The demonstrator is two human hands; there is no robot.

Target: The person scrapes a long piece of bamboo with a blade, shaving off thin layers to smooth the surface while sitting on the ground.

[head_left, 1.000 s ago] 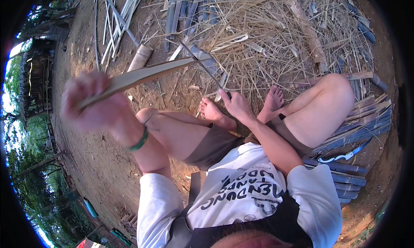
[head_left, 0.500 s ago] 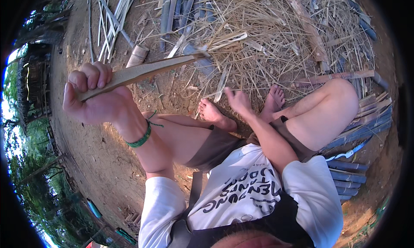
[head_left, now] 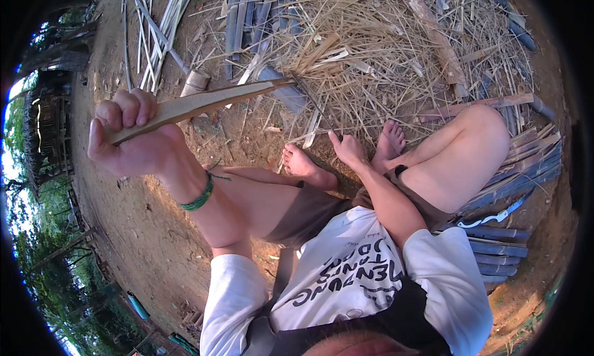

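My left hand (head_left: 133,130), with a green cord bracelet at the wrist, is raised and wrapped round the near end of a split bamboo strip (head_left: 210,100). From there the strip points to the right, tapering to a narrow end over the ground beyond my feet. My right hand (head_left: 351,150) is low between my knees, closed, its thumb stretched forward. From it a thin dark knife (head_left: 317,102), seen nearly edge-on, runs up to the strip's far end. Fingers hide the knife's handle. Whether blade and strip touch, I cannot tell.
Straw-like shavings (head_left: 390,46) cover the ground ahead. Split bamboo pieces (head_left: 523,176) are stacked to my right, with a white-and-blue tool (head_left: 498,217) lying by them. A short bamboo section (head_left: 195,82) and pale strips (head_left: 162,37) lie at the far left.
My right hand has shifted slightly right and toward me, and the knife looks sharper than in the blurred earlier frame. My left hand keeps the bamboo strip almost where it was.
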